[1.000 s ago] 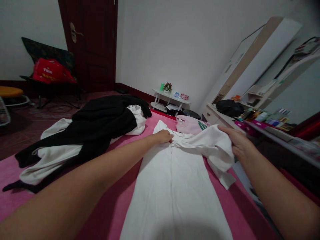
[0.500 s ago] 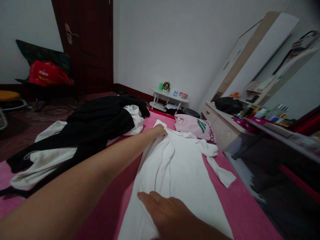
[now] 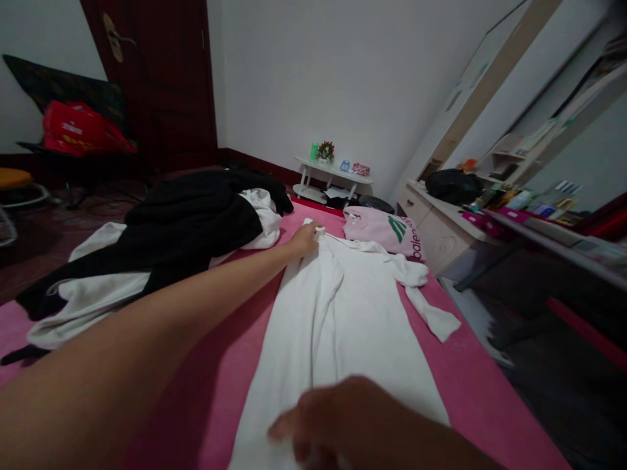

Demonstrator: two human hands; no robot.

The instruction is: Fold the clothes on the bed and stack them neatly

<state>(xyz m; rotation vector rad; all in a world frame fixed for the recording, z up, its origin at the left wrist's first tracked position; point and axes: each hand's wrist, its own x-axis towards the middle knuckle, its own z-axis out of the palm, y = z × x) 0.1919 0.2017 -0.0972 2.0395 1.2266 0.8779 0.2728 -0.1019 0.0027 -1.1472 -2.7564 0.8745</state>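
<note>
A long white long-sleeved shirt (image 3: pixel 372 307) lies spread on the pink bed cover (image 3: pixel 215 378), one sleeve bent out to the right and lengthwise folds along its left part. At its far left shoulder, my left hand (image 3: pixel 304 240) pinches the cloth. My right hand (image 3: pixel 343 418) is over the lower part of the shirt, blurred, with its fingers partly apart and no cloth visibly gripped. Whether it touches the shirt I cannot tell.
Black and white clothes (image 3: pixel 191 228) are heaped on the bed's left. A folded pink shirt (image 3: pixel 375 228) lies at the far end. Beyond stands a small white table (image 3: pixel 333 173). A dresser (image 3: pixel 421 215) and a desk (image 3: pixel 553 241) are on the right.
My left hand has drawn the shirt's shoulder slightly to the left. My right hand has shifted over the lower shirt and its fingers have curled somewhat. The view has tilted a little.
</note>
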